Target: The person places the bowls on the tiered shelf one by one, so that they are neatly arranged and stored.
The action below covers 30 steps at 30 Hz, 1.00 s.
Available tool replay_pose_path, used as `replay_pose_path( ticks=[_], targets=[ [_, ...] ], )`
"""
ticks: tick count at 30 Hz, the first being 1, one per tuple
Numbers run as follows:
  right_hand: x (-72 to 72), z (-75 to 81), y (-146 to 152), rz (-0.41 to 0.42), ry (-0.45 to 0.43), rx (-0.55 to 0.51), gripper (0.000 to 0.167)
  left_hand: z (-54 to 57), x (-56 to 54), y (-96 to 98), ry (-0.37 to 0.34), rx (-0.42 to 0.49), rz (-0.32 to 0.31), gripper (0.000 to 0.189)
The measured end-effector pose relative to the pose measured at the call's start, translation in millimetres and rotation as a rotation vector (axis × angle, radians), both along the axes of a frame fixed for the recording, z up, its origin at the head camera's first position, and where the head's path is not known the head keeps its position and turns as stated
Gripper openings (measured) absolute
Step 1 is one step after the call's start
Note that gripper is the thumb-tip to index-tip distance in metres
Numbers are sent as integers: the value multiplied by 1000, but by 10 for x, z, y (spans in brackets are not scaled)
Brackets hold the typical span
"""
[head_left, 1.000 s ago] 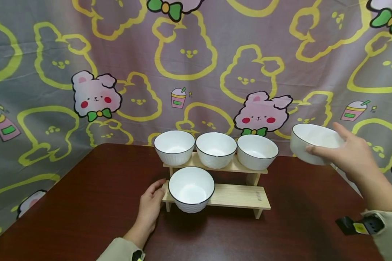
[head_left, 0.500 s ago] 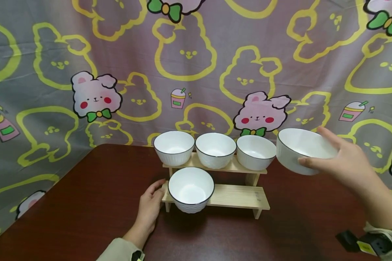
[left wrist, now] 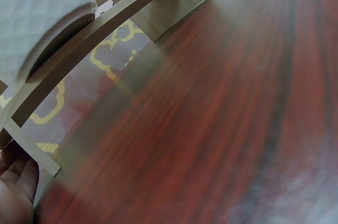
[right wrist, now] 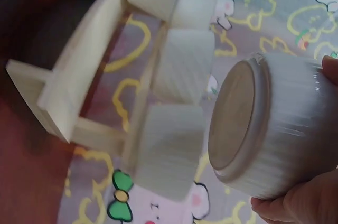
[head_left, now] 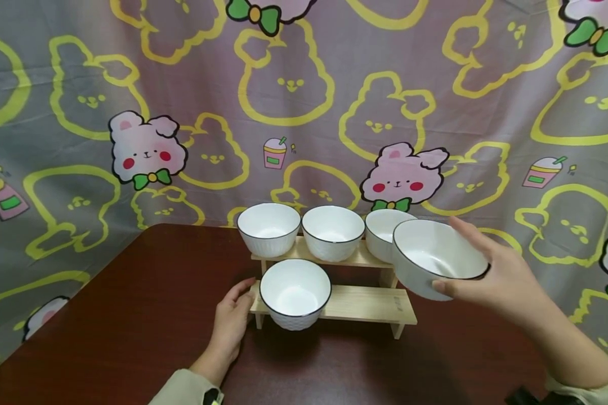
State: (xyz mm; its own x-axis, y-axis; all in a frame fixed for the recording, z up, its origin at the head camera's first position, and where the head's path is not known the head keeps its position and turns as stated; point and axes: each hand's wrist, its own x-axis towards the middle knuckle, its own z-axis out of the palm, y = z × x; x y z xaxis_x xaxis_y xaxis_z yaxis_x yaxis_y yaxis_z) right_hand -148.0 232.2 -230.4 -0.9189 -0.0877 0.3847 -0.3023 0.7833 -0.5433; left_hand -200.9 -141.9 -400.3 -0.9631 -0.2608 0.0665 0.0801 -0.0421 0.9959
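My right hand (head_left: pixel 496 275) grips a white bowl (head_left: pixel 425 259) with a dark rim, thumb and fingers round its right side. The bowl is held in the air, tilted, and overlaps the rightmost upper bowl (head_left: pixel 380 233) in the head view. Its round foot (right wrist: pixel 232 121) and ribbed side show in the right wrist view. My left hand (head_left: pixel 231 315) is at the left end of the wooden two-step rack (head_left: pixel 370 304), fingers touching the lower shelf's end. Beside it, a white bowl with a textured side (head_left: pixel 295 295) stands on the left of the lower shelf.
On the upper shelf stand two more white bowls, one at the left (head_left: pixel 268 230) and one in the middle (head_left: pixel 332 233). The rack stands on a dark red-brown table (head_left: pixel 157 315). A patterned curtain (head_left: pixel 208 84) hangs behind it.
My right hand has brought the bowl left and down, from the right of the rack to in front of the rightmost upper bowl. My left hand stays at the rack's end.
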Motion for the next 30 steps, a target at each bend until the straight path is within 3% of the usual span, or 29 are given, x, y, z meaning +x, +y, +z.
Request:
replay_pose_path(
  ticks=[12, 22, 30],
  targets=[
    [149, -395, -329, 159, 105, -96, 96, -2, -4, -6, 9, 1, -6, 35],
    [94, -792, -474, 184, 130, -184, 99, -5, 9, -11, 5, -5, -9, 35],
    [33, -913, -567, 166, 66, -188, 96, 4, 0, -3, 3, -12, 0, 34]
  ],
)
